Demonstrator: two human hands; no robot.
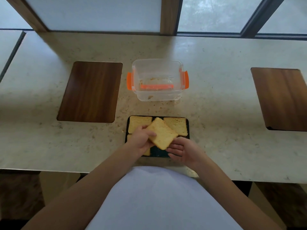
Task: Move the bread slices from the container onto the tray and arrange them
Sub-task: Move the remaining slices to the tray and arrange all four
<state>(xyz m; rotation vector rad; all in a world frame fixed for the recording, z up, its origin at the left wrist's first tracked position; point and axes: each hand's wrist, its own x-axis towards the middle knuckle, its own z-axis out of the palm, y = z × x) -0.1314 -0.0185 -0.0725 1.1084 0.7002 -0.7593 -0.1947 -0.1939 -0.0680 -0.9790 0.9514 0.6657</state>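
Head view looks down on a pale speckled stone counter (216, 97) where a black rectangular tray (188, 128) sits at the near edge. The left hand (141, 141) grips a golden square bread slice (162, 134) by its left edge, thumb on top, holding it tilted above the middle of the tray. The right hand (184, 151) lies open, palm up, just under the slice's lower right corner; whether it touches the bread cannot be told. Two more toasted slices lie flat in the tray's far corners, one left (138, 122) and one right (178, 126), and part of another shows under the left hand. Beyond the tray stands a clear plastic container with orange clips (157, 80), holding only crumbs.
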